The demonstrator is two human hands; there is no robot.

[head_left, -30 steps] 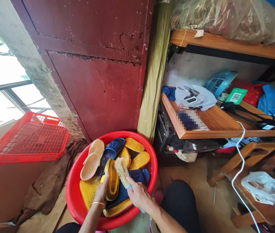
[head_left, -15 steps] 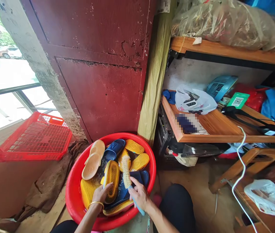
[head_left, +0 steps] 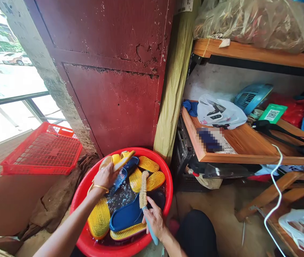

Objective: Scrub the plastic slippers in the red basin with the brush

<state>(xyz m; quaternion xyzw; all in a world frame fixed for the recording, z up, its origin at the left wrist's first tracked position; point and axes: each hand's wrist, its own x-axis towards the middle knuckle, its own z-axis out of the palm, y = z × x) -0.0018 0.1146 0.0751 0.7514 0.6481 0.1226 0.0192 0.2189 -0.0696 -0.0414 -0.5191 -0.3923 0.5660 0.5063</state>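
Observation:
A round red tub (head_left: 169, 200) holds dark water and several blue, yellow and tan slippers. My left hand (head_left: 105, 175) grips a yellow slipper (head_left: 125, 160) by one end, raised over the tub's upper left part. My right hand (head_left: 154, 217) is closed on the blue handle of a scrubbing brush (head_left: 143, 191), its pale bristles upward over the tub's right side. A blue slipper (head_left: 126, 215) lies below the brush, on top of a yellow sole. Another yellow sole (head_left: 99, 217) rests at the lower left of the tub.
Behind the tub stands a dark red door (head_left: 111, 103). A red plastic crate (head_left: 44, 150) is at the left, above a brown cloth (head_left: 50, 201). Wooden shelving (head_left: 248, 157) with bags and a blue fan (head_left: 252, 98) stands at the right.
My left hand has moved up and forward, lifting the yellow slipper from the middle of the tub, where water now shows. My right hand with the brush has shifted slightly right and down.

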